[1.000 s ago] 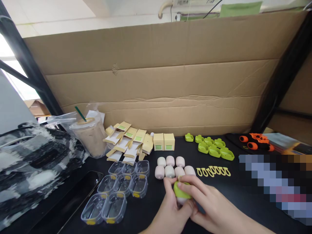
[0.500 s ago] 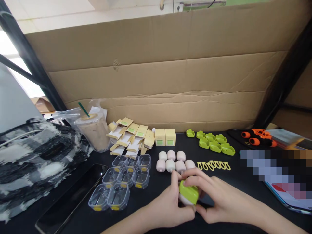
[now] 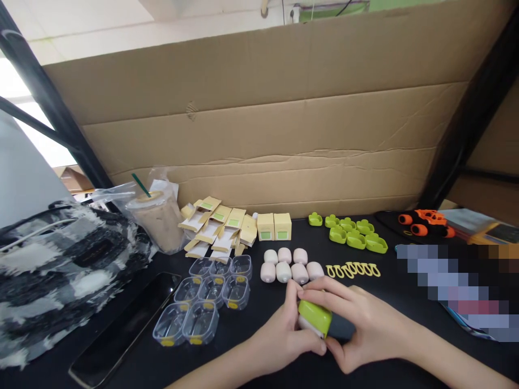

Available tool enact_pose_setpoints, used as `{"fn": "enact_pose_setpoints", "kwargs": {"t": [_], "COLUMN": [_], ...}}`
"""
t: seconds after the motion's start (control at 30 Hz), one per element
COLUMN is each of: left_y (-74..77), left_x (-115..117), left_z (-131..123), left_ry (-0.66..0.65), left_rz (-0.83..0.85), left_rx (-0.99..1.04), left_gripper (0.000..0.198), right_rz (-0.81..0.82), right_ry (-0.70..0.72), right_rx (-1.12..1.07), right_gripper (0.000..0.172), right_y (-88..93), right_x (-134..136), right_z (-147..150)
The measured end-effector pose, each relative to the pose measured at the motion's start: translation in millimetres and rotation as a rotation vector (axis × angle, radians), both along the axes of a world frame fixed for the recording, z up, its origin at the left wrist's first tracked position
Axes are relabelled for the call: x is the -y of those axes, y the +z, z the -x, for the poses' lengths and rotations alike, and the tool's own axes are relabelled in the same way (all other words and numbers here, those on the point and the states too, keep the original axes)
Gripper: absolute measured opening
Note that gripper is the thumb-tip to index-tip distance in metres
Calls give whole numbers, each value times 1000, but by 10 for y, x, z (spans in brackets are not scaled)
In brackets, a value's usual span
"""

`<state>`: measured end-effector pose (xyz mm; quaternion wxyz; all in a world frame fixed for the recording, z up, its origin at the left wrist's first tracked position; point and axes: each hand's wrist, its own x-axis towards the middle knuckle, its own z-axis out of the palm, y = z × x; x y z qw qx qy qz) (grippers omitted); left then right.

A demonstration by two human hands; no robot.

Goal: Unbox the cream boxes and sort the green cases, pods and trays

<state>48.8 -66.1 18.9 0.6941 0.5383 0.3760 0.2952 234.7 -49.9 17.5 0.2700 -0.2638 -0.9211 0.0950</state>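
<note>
Cardboard (image 3: 284,129) is seen walling the rear of a black surface (image 3: 251,346). At far left a patterned bag (image 3: 60,270) and a phone (image 3: 125,329) are laid; beside them an iced drink (image 3: 156,219) is stood. Clear trays (image 3: 203,300) are grouped next, with flat cartons (image 3: 214,227) behind. Pink cases (image 3: 290,266) are set in two rows at centre; green covers (image 3: 352,235) and yellow loops (image 3: 352,270) are placed further right.

Directly in front of the pink rows, a pink case with a green cover (image 3: 315,316) is gripped between both hands, apparently just above the surface. The left hand (image 3: 284,335) is closed on its near-left end; the right hand (image 3: 365,324) is wrapped over its right side, fingers on top. Its long axis is run left-right, tilted slightly, green side up. Both hands are equally near.
</note>
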Motion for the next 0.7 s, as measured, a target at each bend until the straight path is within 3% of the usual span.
{"fn": "enact_pose_setpoints", "kwargs": {"t": [0.2,0.3,0.43,0.57,0.7], "left_y": [-4,-39,-23,22,9], "left_x": [-43,-80,-67,-20,-11], "left_z": [0,-2,-40,-58,-44], "left_ry": [-1,-33,-5,45,45], "left_rz": [54,40,17,-95,-179], "left_rx": [73,133,272,201,164], "left_gripper": [65,56,60,59,61], "right_rz": [99,93,48,10,77], "right_ry": [31,51,30,-4,-18], "right_rx": [-91,-141,-233,-285,-270], "right_gripper": [67,67,66,65,64], "right_y": [17,26,23,7,15], "right_x": [-21,-60,-95,-75,-47], "right_z": [-9,-5,23,54,68]}}
